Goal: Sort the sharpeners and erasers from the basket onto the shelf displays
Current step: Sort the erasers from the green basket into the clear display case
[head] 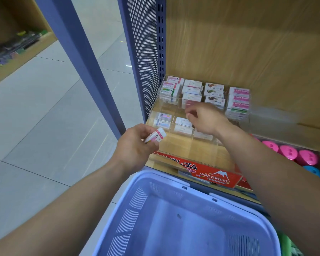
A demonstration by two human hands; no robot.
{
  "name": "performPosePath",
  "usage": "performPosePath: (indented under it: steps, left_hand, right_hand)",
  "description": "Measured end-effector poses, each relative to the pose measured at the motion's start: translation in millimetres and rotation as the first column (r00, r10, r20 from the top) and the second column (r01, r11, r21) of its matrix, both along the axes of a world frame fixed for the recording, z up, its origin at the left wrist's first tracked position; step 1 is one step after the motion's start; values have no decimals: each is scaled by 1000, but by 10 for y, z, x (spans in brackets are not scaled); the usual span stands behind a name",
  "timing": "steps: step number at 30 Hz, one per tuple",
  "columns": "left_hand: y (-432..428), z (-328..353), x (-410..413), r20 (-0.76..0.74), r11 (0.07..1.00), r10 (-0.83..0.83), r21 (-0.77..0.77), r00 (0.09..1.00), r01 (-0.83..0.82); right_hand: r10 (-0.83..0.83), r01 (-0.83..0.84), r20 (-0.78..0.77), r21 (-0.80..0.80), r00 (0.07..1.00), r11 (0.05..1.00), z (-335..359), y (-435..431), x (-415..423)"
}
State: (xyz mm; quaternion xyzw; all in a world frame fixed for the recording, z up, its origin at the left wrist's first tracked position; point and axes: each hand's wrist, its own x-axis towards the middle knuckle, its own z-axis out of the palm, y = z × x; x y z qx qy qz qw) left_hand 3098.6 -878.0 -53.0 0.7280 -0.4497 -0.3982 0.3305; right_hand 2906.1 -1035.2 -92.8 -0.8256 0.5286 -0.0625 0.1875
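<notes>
Left grip, centre frame, pinches a white-and-pink eraser between thumb and fingertips, just above the blue basket rim and just left of the clear display tray. Right grip hovers over the tray's middle compartments, fingers curled downward; blur hides whether it grasps anything. Its forearm cuts off the pink round items at right.

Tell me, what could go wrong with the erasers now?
1. The left hand pinches an eraser with its fingertips near the shelf's corner; if it slips, it may fall to the floor, missing the basket.
2. The right hand reaches low over the tray; its wrist might knock the front erasers askew.
</notes>
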Motion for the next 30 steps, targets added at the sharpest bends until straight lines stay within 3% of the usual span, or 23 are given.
performPosePath:
  steps: [4, 7, 9, 18, 24, 30]
  left_hand:
    - [-19, 48, -49, -34, 1000, -12, -4, 999, 12]
    - [-17, 101, -137, -102, 997, -77, -27, 992, 74]
    - [-1, 136, -192, -120, 993, -112, -48, 986, 107]
    - [71, 294, -401, -175, 989, -143, -70, 974, 132]
    - [92, 332, -563, -130, 981, -184, -90, 974, 173]
    - [88, 340, -766, -213, 973, -229, -80, 950, 217]
  right_hand:
    - [-127, 147, 357, -30, 925, 989, 209, 338, -73]
    - [-185, 62, 612, 217, 769, 974, 358, 678, -56]
    - [-246, -21, 687, 355, 684, 935, 417, 877, -59]
    - [-401, -42, 689, 530, 604, 847, 500, 1199, -298]
    - [-516, -21, 721, 590, 462, 807, 421, 1436, -458]
    - [-519, -14, 713, 595, 471, 804, 374, 1464, -593]
